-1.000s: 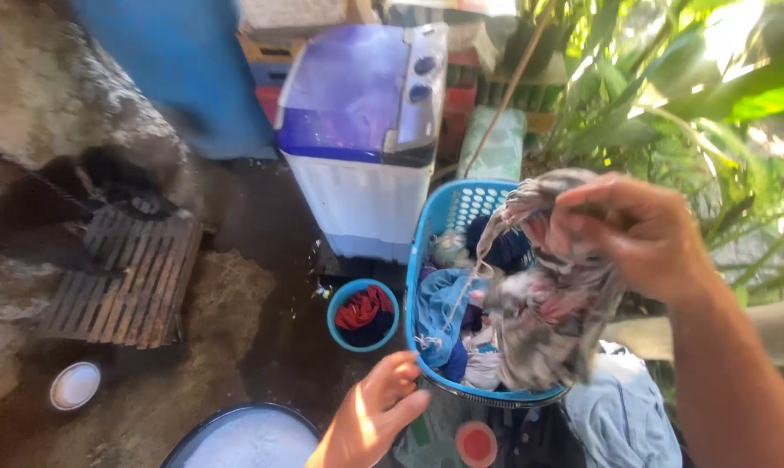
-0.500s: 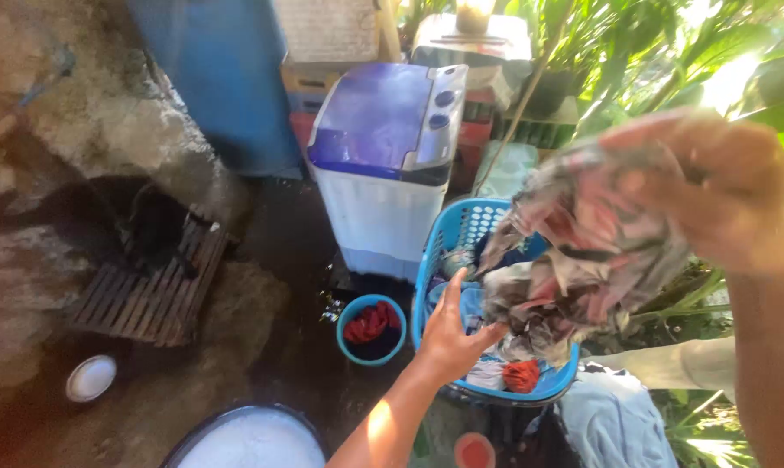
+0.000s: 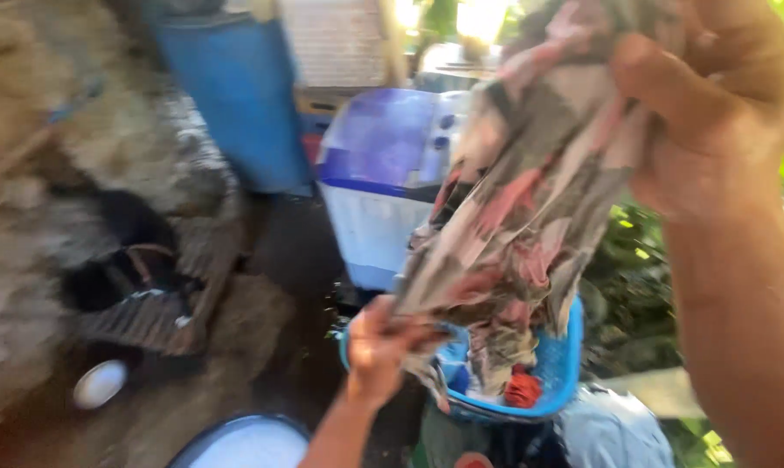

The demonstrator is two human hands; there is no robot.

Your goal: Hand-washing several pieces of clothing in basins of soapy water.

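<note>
While grey-and-pink patterned wet cloth [image 3: 531, 199] hangs stretched over blue plastic laundry basket [image 3: 558, 364], risk: lower edge slips from pinch, drops onto muddy ground beside white-and-purple washing machine [image 3: 379, 173]. Right hand [image 3: 712, 104] raised high, fist clenched around top of cloth. Left hand [image 3: 379, 347] low, fingers closed on bottom hem, forearm angled upward. Frame blurred.
</note>
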